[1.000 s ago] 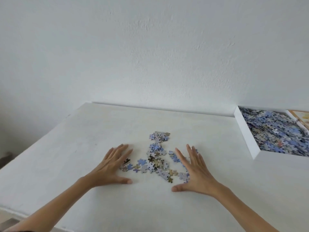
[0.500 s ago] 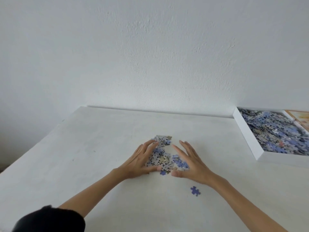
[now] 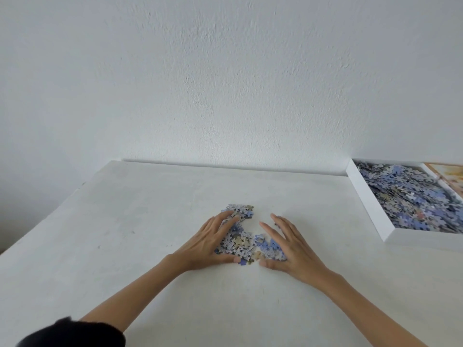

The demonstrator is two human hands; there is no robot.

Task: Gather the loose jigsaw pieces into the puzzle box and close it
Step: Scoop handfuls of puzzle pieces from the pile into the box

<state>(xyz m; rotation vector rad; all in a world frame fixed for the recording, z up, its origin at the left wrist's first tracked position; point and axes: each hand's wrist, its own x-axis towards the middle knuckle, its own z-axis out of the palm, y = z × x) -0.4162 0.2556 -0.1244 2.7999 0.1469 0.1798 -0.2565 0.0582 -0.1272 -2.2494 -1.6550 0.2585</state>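
Loose jigsaw pieces: heaped between left hand and right hand, both flat, fingers straight, gripping nothing; puzzle box far right.

On the worktop, the pile of loose pieces, with the left grip touching its left side and the right grip its right side. Well right of the pile and further back, the puzzle box on the worktop, more pieces inside. Behind the pile, beyond the worktop's far edge, the wall.
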